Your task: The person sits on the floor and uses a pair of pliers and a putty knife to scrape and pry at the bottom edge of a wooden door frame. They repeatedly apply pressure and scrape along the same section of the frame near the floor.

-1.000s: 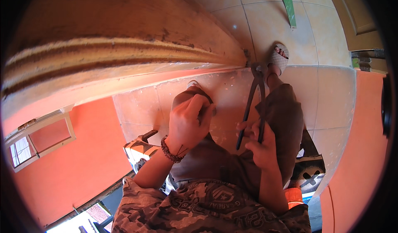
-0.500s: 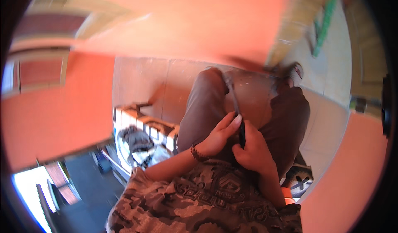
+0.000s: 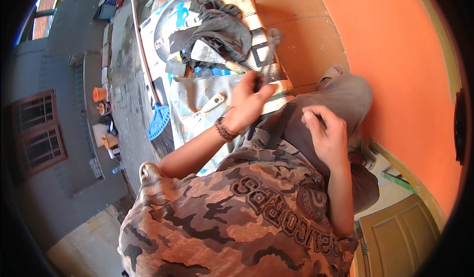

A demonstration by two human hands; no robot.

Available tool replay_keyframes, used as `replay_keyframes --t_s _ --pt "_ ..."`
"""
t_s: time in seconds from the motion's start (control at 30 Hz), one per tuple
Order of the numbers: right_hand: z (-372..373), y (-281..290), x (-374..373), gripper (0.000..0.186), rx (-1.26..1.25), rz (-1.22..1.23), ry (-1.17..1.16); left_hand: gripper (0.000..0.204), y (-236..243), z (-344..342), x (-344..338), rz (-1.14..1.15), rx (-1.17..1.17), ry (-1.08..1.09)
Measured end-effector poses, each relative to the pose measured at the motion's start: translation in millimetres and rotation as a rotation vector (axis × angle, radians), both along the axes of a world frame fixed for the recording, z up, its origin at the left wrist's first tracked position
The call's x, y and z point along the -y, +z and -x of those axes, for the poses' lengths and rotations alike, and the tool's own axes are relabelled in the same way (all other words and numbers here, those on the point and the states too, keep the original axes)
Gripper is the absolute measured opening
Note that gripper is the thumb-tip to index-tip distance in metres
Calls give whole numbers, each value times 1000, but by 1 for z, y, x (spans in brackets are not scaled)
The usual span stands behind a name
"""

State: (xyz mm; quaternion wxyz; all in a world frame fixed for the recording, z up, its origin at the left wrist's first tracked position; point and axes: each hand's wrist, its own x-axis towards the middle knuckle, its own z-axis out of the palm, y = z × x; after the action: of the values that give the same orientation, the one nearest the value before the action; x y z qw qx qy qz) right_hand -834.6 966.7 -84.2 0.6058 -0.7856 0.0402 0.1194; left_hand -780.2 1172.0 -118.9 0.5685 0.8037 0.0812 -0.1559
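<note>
My left hand point(image 3: 248, 102), with a beaded bracelet at the wrist, is closed around a long thin tool point(image 3: 269, 55) with a dark handle and a grey metal shaft. Its far end is smeared by motion, so the exact kind is unclear. It points away from me over the edge of a patterned mat point(image 3: 257, 25). Beside that hand lies a flat tool with a cream handle point(image 3: 213, 102) on a grey sheet point(image 3: 185, 90). My right hand point(image 3: 328, 134) hovers over my right thigh, fingers loosely bent and apart, holding nothing visible.
A dark crumpled cloth point(image 3: 222, 28) lies on the mat, near another pale handle point(image 3: 236, 68). A blue broom point(image 3: 159, 121) leans along the mat's left side. Orange pots point(image 3: 99, 94) stand farther left. An orange wall point(image 3: 395, 55) rises on the right.
My view has swung left toward the mat. Both hands were at the tool between my knees; my right hand has let go, and my left hand has carried it to the mat's edge.
</note>
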Motion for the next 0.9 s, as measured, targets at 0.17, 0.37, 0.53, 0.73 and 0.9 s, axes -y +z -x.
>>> replay_keyframes --t_s 0.17,0.37,0.53,0.73,0.9 --pt "-80 -73 -78 14 128 242 484 34 -13 6 -118 -163 -43 382" --pt "-72 -115 -206 34 437 491 844 20 14 12 -204 -25 -26 751" --pt "-80 -130 -196 34 513 638 858 22 5 1 -207 -83 1 714" --pt "-49 -97 -156 23 281 303 762 19 -16 -15 -186 -227 140 321" --pt "8 -19 -2 24 372 263 62 20 6 -15 -119 152 -46 5"
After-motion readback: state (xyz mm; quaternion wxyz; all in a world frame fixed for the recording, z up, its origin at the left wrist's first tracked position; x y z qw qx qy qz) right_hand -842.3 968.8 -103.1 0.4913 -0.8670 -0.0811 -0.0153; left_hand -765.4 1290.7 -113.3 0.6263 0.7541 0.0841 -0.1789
